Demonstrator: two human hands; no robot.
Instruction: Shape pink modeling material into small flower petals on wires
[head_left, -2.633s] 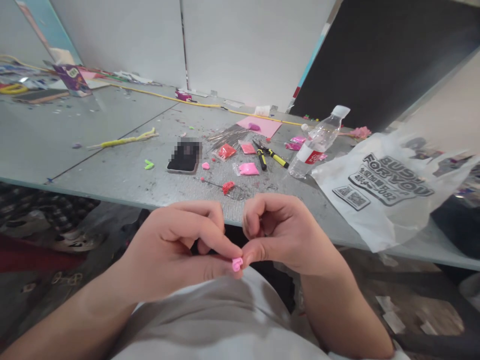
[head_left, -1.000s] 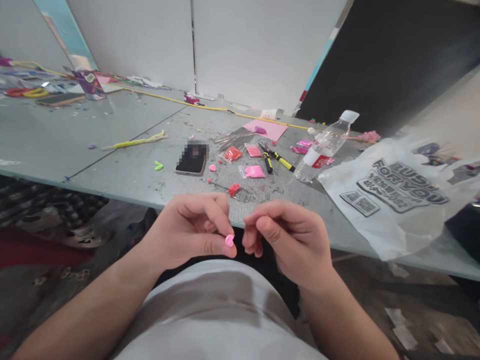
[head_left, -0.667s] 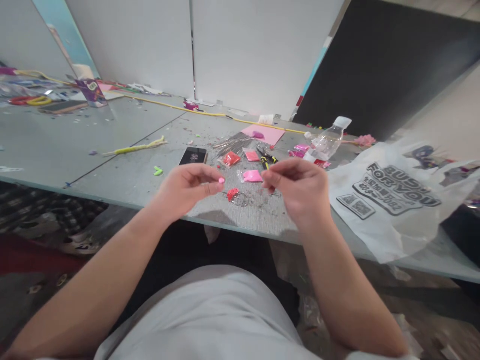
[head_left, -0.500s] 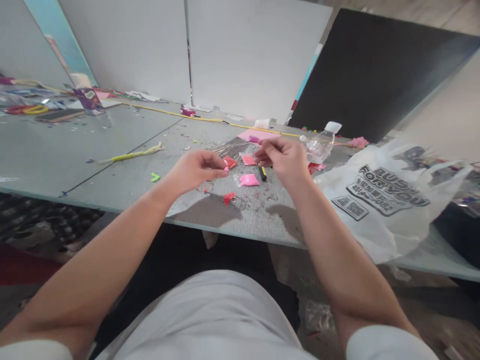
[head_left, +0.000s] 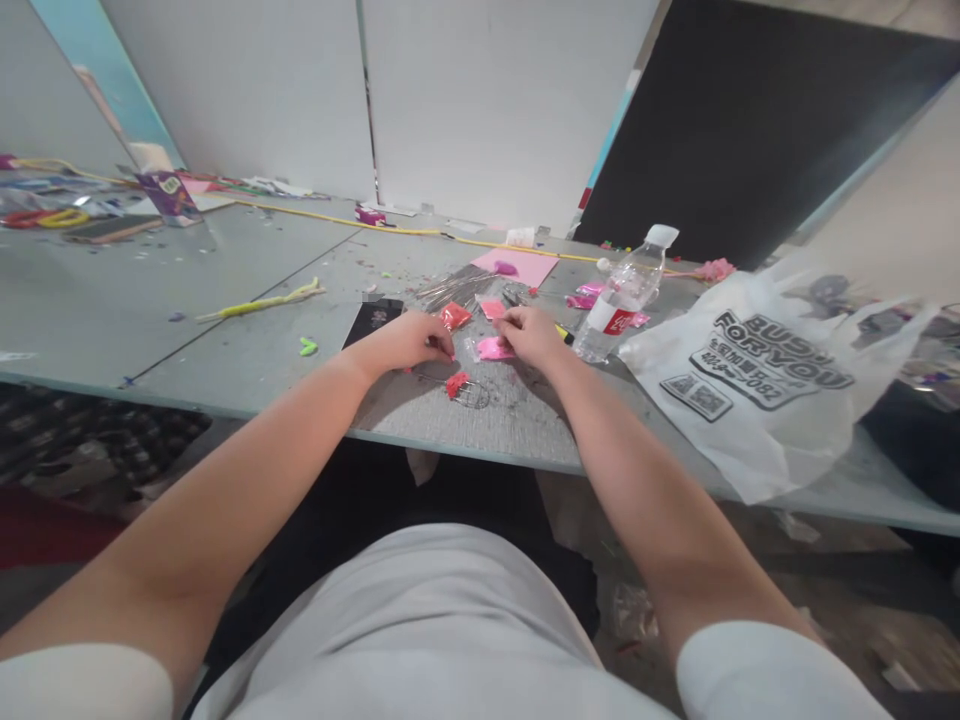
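Now left hand [head_left: 409,343] fingers curl, grip unclear; right hand [head_left: 531,335] fingers touch pink-filled bag [head_left: 491,348].

One head-worn camera — looking forward and down across the grey table [head_left: 225,350] from close above the lap.

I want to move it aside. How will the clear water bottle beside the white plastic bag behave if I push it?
The water bottle looks nearly empty, so it is probably light. It appears to lean rather than stand upright, so a push may tip or roll it. Its thin clear wall would likely dent if squeezed.
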